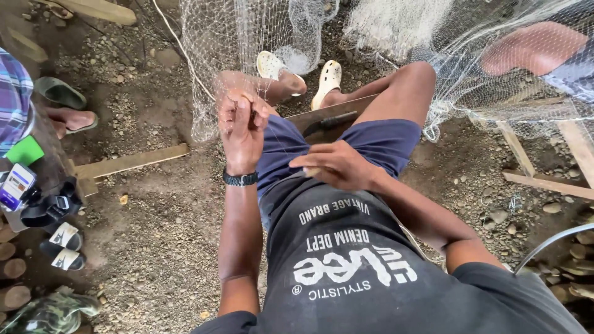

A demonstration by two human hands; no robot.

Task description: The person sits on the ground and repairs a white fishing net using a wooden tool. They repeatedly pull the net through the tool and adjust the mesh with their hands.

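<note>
A fine white fishing net [247, 37] hangs in front of me and drapes over my knees. My left hand [241, 127], with a dark band on its wrist, is raised and pinches the net's lower edge between thumb and fingers. Lower down, over my blue shorts [377, 142], my right hand [337, 166] is closed on a small pale tool whose tip shows under the fingers; a thin line seems to run from it toward the left hand. A dark-handled knife [331, 122] lies on the wooden plank [356, 105] I sit on. My feet wear cream clogs [328, 77].
Gravel ground lies all around. More net [495, 62] is piled at the upper right over wooden planks [544, 182]. At the left another person's foot in a green sandal [62, 93], black sandals [59, 244], a green box [25, 150] and a wooden slat [133, 161].
</note>
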